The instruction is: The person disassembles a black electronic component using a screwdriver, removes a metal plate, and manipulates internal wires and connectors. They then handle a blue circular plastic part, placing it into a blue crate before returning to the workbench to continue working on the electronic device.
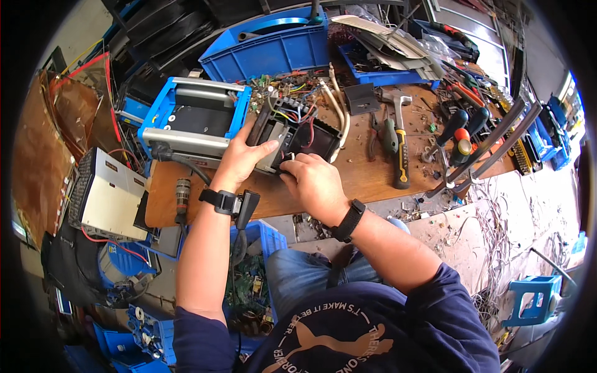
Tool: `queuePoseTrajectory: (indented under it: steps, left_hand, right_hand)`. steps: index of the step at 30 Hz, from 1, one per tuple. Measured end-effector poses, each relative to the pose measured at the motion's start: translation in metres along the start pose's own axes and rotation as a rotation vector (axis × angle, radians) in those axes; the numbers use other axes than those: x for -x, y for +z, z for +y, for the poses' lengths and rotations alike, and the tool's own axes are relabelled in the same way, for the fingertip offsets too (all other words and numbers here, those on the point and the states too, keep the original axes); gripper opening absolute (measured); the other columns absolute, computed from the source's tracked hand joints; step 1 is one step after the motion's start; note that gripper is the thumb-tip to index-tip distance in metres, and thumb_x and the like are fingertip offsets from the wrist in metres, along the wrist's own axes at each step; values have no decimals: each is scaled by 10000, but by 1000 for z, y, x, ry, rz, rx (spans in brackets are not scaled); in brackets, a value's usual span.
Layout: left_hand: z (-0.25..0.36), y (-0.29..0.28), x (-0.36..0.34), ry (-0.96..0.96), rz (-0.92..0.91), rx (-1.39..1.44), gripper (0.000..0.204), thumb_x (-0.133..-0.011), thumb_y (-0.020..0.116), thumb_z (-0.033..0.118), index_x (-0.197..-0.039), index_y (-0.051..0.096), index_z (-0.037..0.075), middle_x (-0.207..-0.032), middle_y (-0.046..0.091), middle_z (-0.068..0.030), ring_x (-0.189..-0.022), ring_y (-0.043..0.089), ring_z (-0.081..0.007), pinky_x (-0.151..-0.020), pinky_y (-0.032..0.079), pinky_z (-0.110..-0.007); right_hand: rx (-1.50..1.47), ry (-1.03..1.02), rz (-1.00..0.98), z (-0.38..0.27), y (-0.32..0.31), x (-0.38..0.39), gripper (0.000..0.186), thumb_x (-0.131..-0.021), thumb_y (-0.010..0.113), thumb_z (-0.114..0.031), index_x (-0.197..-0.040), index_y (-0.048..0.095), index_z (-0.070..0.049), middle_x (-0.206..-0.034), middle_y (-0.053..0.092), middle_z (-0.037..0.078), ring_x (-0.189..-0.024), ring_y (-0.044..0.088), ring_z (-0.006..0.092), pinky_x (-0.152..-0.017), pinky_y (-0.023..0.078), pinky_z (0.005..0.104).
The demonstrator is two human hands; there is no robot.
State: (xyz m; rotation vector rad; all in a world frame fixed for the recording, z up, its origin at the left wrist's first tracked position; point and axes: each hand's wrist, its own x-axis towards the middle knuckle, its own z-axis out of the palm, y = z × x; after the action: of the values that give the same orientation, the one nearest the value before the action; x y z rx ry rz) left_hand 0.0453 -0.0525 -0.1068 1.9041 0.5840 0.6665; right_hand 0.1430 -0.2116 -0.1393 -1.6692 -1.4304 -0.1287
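Steadying the dark housing [326, 140] at its left side, the left hand [239, 154] clasps it, thumb on the grey face. The right hand [314, 183] bends its fingers at the near edge; whether they pinch anything cannot be told from here. The housing sits over the bench [365, 179], between both hands. It appears stiff-walled and moderately heavy: hold by the side walls. Loose wires [311, 129] beyond the fingers look fragile; do not lift by them. A hammer [400, 140] lies right of the grip
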Motion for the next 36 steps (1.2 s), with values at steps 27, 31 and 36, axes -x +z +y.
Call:
queuePoseTrajectory:
  steps: [27,31,36]
  left_hand:
    - [8,9,6,57,36,-80,541,-780,761,200,-1228,534,0,-1025,662,-90,-912,613,-154,-842,480,-294]
    - [2,7,6,70,56,-115,571,-796,757,271,-1240,526,-3,-1028,662,-93,-918,610,-155,-845,474,-299]
    - [-3,4,6,87,75,-186,676,-808,727,418,-1286,499,-3,-1079,645,-116,-987,589,-178,-892,450,-307]
  right_hand:
    - [71,8,2,4,26,-6,77,-760,666,-163,-798,669,-96,-766,624,64,-785,619,266,-701,496,381]
    - [78,1,33,3,27,-4,80,-762,666,-165,-797,669,-93,-765,620,60,-762,612,260,-684,499,375]
    - [136,-34,34,3,28,-4,84,-760,667,-165,-791,665,-86,-758,620,54,-745,608,256,-664,502,378]
